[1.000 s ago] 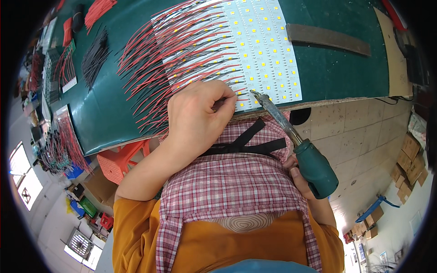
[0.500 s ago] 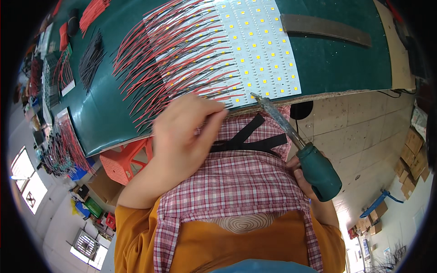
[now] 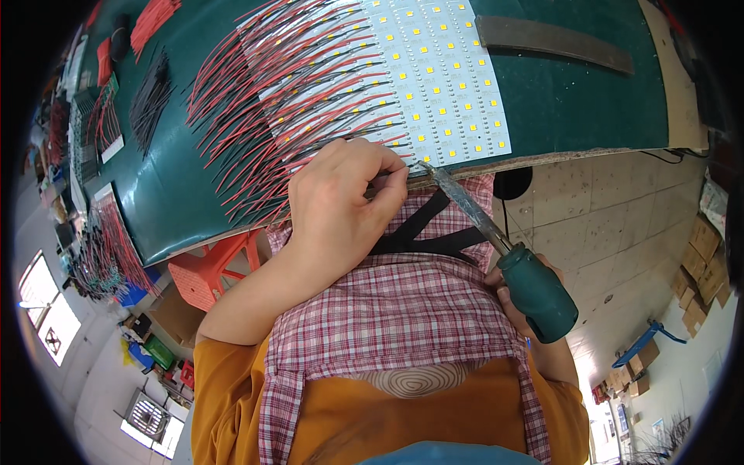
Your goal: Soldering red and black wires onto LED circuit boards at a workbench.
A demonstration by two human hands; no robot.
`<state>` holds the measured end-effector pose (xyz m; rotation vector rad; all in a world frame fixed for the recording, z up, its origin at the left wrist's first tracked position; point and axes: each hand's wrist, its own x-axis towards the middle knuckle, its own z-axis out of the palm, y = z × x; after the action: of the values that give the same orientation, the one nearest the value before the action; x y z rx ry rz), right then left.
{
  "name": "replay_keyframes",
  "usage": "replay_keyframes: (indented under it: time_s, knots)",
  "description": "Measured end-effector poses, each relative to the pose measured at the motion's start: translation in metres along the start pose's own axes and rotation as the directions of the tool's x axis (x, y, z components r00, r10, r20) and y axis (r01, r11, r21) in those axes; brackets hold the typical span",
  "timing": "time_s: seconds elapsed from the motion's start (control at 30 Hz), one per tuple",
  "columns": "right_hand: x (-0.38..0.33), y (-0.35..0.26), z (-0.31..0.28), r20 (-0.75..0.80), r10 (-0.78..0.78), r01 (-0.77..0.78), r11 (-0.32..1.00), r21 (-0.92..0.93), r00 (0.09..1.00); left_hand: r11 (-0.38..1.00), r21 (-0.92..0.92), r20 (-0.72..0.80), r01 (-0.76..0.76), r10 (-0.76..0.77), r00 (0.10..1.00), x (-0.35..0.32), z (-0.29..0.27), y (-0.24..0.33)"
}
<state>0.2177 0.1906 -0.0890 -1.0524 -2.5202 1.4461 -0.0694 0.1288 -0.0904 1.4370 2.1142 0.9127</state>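
Note:
My left hand (image 3: 345, 194) is closed in a pinch at the near edge of a white LED circuit board (image 3: 446, 101). Between its fingertips is a thin wire, mostly hidden by the fingers. My right hand (image 3: 508, 298) grips a soldering iron (image 3: 535, 291) by its green handle. The iron's tip meets the board's near edge, just right of my left fingertips. Rows of red and black wires (image 3: 263, 108) run from the board toward the left. Yellow LEDs and solder dots line the uncovered part of the board.
A flat grey-brown strip (image 3: 554, 43) lies right of the board on the green table (image 3: 589, 108). Bundles of loose black wires (image 3: 151, 105) and red wires (image 3: 155, 23) lie at left. Wired boards (image 3: 116, 232) hang over the left edge. A red stool (image 3: 201, 279) stands below.
My left hand has moved right and slightly up, bringing its pinched fingers close to the iron's tip. The soldering iron has shifted slightly left. The board has shifted slightly up.

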Motion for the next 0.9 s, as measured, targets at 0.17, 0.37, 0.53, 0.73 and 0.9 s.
replay_keyframes:
  time_s: [0.17, 0.37, 0.53, 0.73, 0.9]
  knots:
    - [0.0023, -0.0016, -0.0024, 0.126, 0.129, -0.119, 0.99, -0.079, 0.984, 1.0, 0.004, -0.002, 0.028, -0.028, 1.0, 0.0001, 0.001, 0.0015]
    - [0.0047, -0.0012, -0.0014, 0.133, 0.161, -0.146, 0.983, -0.115, 0.978, 0.999, 0.041, -0.031, 0.023, -0.022, 0.999, 0.0005, 0.0027, 0.0026]
    - [0.0044, -0.0007, 0.001, 0.011, 0.051, -0.052, 0.998, 0.019, 0.999, 0.998, 0.053, -0.029, 0.027, -0.025, 0.999, -0.0004, 0.0026, 0.0028]
    - [0.0017, -0.0047, 0.0003, -0.01, 0.012, -0.011, 0.999, 0.05, 1.0, 0.998, 0.067, -0.037, 0.015, -0.013, 0.999, 0.0001, 0.0029, 0.0021]
    - [0.0041, -0.0048, 0.0025, -0.003, 0.067, -0.067, 0.998, -0.011, 0.998, 0.998, 0.055, -0.046, 0.023, -0.021, 0.999, -0.001, 0.0012, 0.0027]
